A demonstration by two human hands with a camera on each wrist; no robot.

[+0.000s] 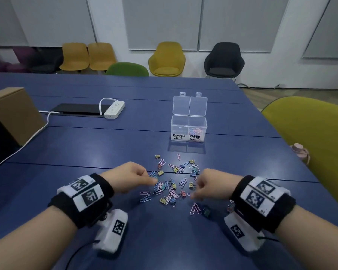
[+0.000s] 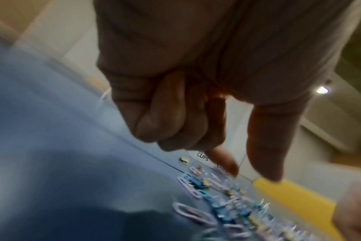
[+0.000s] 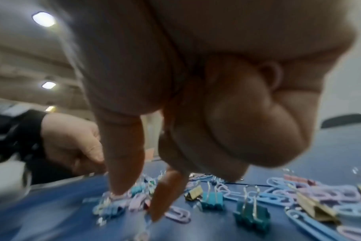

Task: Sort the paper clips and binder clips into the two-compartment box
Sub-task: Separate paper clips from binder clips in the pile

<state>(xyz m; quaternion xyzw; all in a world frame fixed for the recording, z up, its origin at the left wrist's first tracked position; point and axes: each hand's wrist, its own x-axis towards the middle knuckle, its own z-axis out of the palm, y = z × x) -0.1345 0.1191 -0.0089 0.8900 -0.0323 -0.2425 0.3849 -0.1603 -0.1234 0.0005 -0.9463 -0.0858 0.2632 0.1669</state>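
Pastel paper clips and small binder clips lie mixed in a pile (image 1: pixel 172 184) on the blue table (image 1: pixel 86 145). Beyond it stands the clear two-compartment box (image 1: pixel 188 124), lid up, labelled BINDER CLIPS on the left and PAPER CLIPS on the right; pastel clips show in the right half. My left hand (image 1: pixel 154 181) hovers at the pile's left edge, thumb (image 2: pixel 266 154) and index finger apart with nothing between them, the other fingers curled in. My right hand (image 3: pixel 137 203) is down at the pile's right side, thumb tip on a pale clip (image 3: pixel 115 198), index tip (image 3: pixel 157 210) beside a lilac paper clip (image 3: pixel 178 214).
A white power strip (image 1: pixel 114 109) and black panel lie at the back left, next to a cardboard box (image 1: pixel 14 114). A pink bottle (image 1: pixel 300 152) stands by the right table edge, beside a yellow-green chair (image 1: pixel 310 137). A few stray clips (image 1: pixel 198 209) lie nearer me.
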